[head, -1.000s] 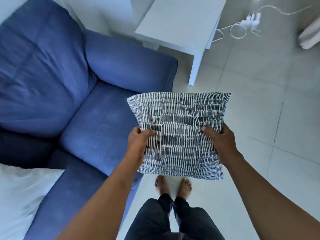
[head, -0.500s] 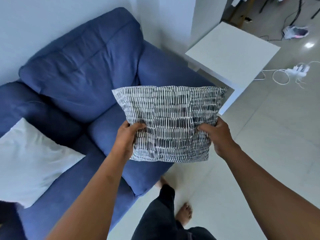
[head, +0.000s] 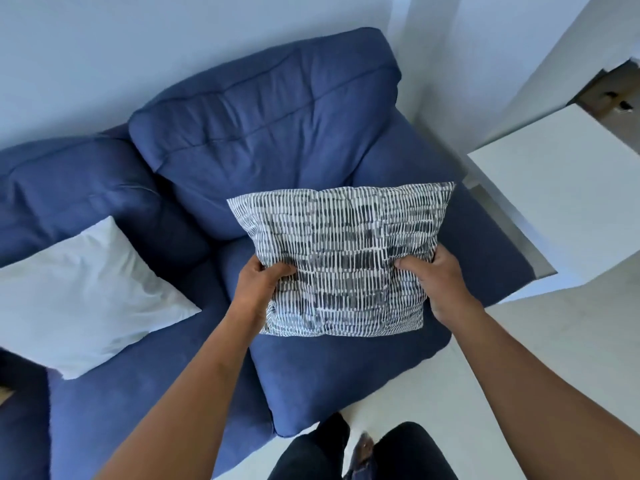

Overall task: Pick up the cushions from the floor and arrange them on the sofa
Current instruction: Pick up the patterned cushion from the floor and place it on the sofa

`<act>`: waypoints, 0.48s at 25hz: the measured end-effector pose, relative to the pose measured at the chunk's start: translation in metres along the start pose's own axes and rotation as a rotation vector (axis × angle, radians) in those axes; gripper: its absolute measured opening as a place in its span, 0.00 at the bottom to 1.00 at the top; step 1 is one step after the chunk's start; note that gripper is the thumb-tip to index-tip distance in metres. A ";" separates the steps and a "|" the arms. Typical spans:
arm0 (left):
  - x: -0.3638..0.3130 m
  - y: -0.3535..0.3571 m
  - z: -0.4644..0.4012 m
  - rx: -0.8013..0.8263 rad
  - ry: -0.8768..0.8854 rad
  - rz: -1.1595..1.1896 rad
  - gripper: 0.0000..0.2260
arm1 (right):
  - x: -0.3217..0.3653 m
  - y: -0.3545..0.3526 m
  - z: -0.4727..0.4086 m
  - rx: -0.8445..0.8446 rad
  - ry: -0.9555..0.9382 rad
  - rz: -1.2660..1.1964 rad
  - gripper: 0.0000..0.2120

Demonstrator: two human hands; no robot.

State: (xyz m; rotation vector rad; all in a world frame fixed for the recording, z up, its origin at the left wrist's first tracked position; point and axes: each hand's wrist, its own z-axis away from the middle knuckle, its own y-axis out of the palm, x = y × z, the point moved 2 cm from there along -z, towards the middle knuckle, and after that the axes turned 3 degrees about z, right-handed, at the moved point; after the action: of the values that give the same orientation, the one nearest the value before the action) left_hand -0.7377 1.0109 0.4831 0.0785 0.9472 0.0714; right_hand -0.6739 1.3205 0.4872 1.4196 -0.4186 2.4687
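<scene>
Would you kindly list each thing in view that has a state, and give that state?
patterned cushion: held in the air over the sofa's right seat, gripped at both side edges.
left hand: closed on the cushion's left edge.
right hand: closed on the cushion's right edge.
white cushion: lying on the sofa's left seat, leaning toward the backrest.
blue sofa: right seat bare beneath the held cushion.
white side table: standing beside the sofa's right arm.
</scene>
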 end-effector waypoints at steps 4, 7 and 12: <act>-0.003 -0.024 -0.024 -0.090 0.043 -0.057 0.12 | 0.021 0.032 -0.048 0.101 -0.035 0.070 0.26; -0.005 -0.030 -0.041 -0.153 0.050 -0.051 0.15 | 0.040 0.057 -0.091 0.163 -0.042 0.090 0.44; -0.017 -0.031 -0.070 -0.268 0.074 -0.090 0.17 | 0.062 0.090 -0.157 0.274 -0.011 0.151 0.30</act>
State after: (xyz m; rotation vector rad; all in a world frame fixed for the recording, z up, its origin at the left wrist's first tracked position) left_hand -0.8033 0.9809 0.4534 -0.2156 1.0065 0.1175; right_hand -0.8613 1.3007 0.4552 1.5557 -0.2003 2.7258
